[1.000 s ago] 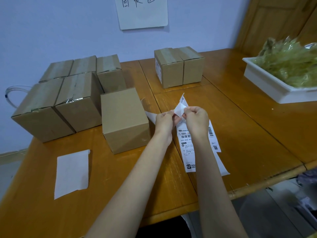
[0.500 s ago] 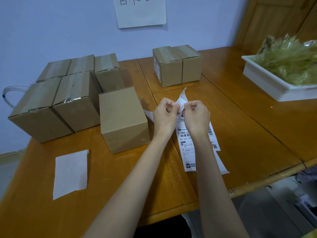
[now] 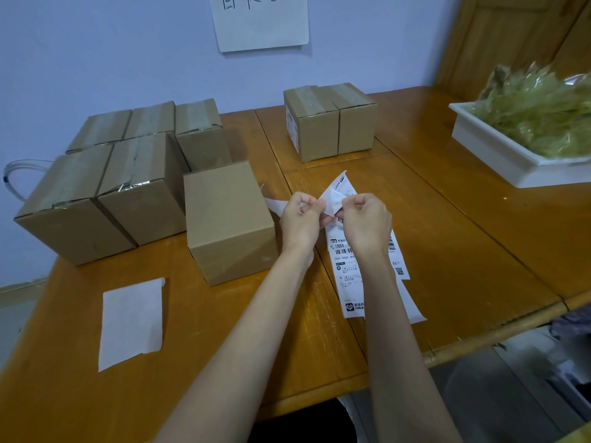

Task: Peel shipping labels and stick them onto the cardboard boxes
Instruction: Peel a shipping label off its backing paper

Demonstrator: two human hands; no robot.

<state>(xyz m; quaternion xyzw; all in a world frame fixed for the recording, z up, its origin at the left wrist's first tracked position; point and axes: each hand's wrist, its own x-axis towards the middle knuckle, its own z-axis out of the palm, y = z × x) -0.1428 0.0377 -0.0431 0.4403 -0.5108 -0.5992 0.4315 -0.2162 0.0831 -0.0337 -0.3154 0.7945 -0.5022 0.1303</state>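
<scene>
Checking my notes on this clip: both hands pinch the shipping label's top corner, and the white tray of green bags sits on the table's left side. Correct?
Not quite. The head view shows the white tray on the table's right side, not left. Both the left hand and right hand do pinch the shipping label.

Shipping label strip [image 3: 350, 276] — upper print hidden behind the hands; small text illegible. White tray [image 3: 499, 155] and wall notice [image 3: 262, 24] cut off by frame edges. Labelled side of the far box [image 3: 291, 127] — too oblique to read.
</scene>
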